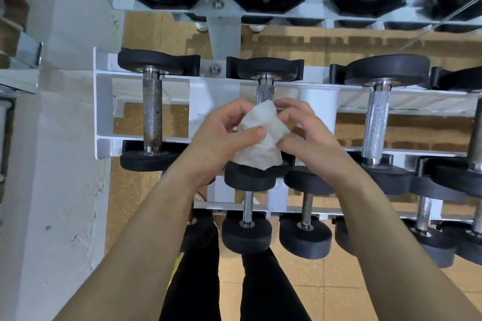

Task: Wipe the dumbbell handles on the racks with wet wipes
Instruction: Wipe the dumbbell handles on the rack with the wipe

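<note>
One crumpled white wet wipe [260, 135] is held between two hands over the handle [265, 92] of the second dumbbell from the left on the middle tier of the white rack [104, 101]. It is pinched by the curled fingers and thumb of the left hand [221, 135] and of the right hand [305, 130]. Four handles are counted on this tier, the fourth cut off at the right edge.

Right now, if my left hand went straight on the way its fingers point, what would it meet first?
The left hand grips the wet wipe; pushed on, it would probably meet the right hand gripping the wipe's other side. The middle dumbbell handle seems to lie beyond them, but depth is unclear.
</note>
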Demonstrator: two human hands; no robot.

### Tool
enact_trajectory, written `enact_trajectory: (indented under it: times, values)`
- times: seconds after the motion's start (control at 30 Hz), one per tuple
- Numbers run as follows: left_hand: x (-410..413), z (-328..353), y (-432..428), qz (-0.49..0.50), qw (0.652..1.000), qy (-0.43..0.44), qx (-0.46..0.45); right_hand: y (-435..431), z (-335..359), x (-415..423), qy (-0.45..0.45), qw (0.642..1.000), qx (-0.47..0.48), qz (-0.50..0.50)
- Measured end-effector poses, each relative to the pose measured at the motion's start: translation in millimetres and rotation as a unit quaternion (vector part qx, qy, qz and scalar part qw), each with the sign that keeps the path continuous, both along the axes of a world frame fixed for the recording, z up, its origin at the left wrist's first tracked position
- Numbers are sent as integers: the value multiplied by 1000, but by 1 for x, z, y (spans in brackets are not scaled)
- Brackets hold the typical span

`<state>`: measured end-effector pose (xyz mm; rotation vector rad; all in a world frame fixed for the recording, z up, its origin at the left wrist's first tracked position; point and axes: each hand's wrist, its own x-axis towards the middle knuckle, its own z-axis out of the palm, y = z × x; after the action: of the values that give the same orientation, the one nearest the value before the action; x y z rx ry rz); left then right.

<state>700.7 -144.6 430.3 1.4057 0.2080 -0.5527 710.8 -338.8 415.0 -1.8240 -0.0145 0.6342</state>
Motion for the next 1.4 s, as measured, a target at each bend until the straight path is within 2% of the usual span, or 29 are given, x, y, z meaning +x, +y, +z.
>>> enact_trajectory:
  times: [0.07, 0.17, 0.23, 0.33, 0.43, 0.5, 0.6, 0.67, 0.73, 0.83, 0.9, 0.93, 1.03, 1.1, 1.13, 1.23, 1.27, 1.33, 1.4]
  values:
    - [6, -6, 6, 11, 998, 30, 58, -8, -2, 5, 8, 1000, -19, -12]
    - [10, -25, 15, -15, 966, 32, 256, -17, -9, 9, 62, 996, -44, -47]
    - [11, -32, 15, -40, 941, 11, 336, -20, -14, 10, 52, 989, -139, -15]
    - [13, -33, 10, -82, 926, -23, 367, -17, -20, 10, -22, 946, -315, 79]
    - [12, -31, 3, -119, 913, -57, 385, -15, -22, 13, -22, 910, -405, 83]
    - [13, -38, 5, -110, 892, -71, 433, -16, -21, 18, -15, 910, -409, 71]
    - [17, -51, 12, -104, 843, -60, 525, -15, -13, 24, -6, 941, -327, 88]
    - [22, -57, 12, -103, 808, -68, 577, -10, -11, 24, -25, 945, -306, 115]
    - [27, -54, 9, -108, 801, -73, 585, -7, -14, 22, -44, 932, -339, 122]
    - [35, -43, 5, -139, 856, -66, 494, -16, -20, 24, -56, 893, -439, 78]
    - [36, -40, 6, -142, 872, -74, 462, -19, -20, 25, -64, 885, -458, 53]
    - [36, -41, 7, -138, 865, -79, 476, -17, -19, 25, -65, 889, -449, 52]
    - [33, -53, 9, -128, 814, -87, 560, -3, -15, 25, -59, 924, -373, 58]
    - [33, -57, 9, -120, 800, -88, 581, 3, -17, 24, -61, 930, -358, 51]
    - [34, -57, 8, -120, 809, -84, 570, 3, -21, 25, -65, 924, -373, 50]
    - [35, -50, 7, -117, 883, -69, 449, -7, -35, 27, -85, 887, -450, 53]
    - [34, -48, 8, -118, 894, -70, 426, -10, -38, 28, -87, 883, -458, 50]
    - [33, -51, 10, -121, 884, -84, 445, -8, -38, 28, -91, 896, -432, 48]
    - [32, -58, 12, -124, 855, -89, 496, -1, -36, 26, -91, 921, -377, 46]
